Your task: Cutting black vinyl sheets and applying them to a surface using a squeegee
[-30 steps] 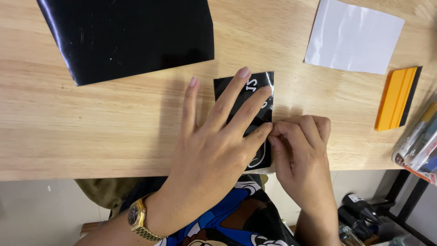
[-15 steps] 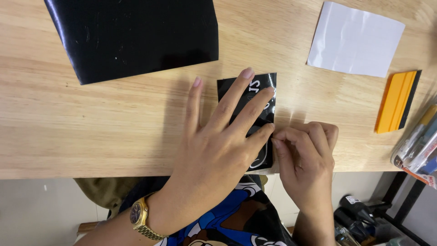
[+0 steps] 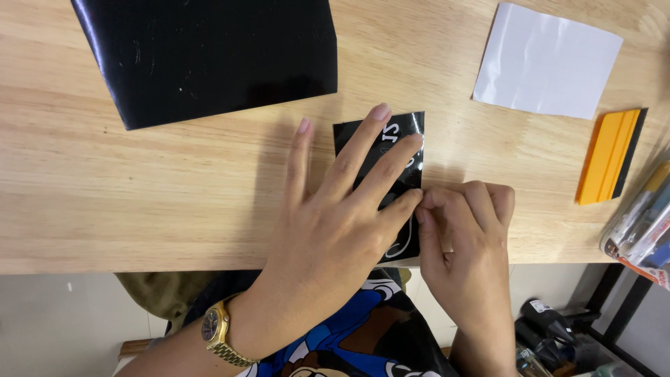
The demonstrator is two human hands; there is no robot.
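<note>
L hand (image 3: 335, 223) lies flat w/ fingers spread on a small black vinyl decal (image 3: 408, 132) w/ white cut shapes, pinning it to the wooden table (image 3: 139, 188) near the front edge; the decal sits about centre frame, at 6 o'clock from the big black vinyl sheet (image 3: 209, 56). R hand (image 3: 460, 237) is just at 3 o'clock of the decal's right edge, fingers curled in and thumb and forefinger tips pinched together at that edge, prob. on a thin layer or corner, but what exactly is between them is hidden, so can't tell. Risks as I judge them: if the pinch catches both film and backing, the layers won't part and the corner may crease. If the L hand's press is uneven, the decal could slide or rotate on the smooth wood, esp. since its lower part is at the table edge and could tip off. Pulling too steep or fast may tear thin cut bits or stretch them. A white paper sheet (image 3: 548, 63) lies at 1 o'clock, an orange squeegee (image 3: 607, 157) at 3 o'clock, apart from both hands. Gold wristwatch (image 3: 220, 335) on L wrist could snag the printed clothing below, minor.
</note>
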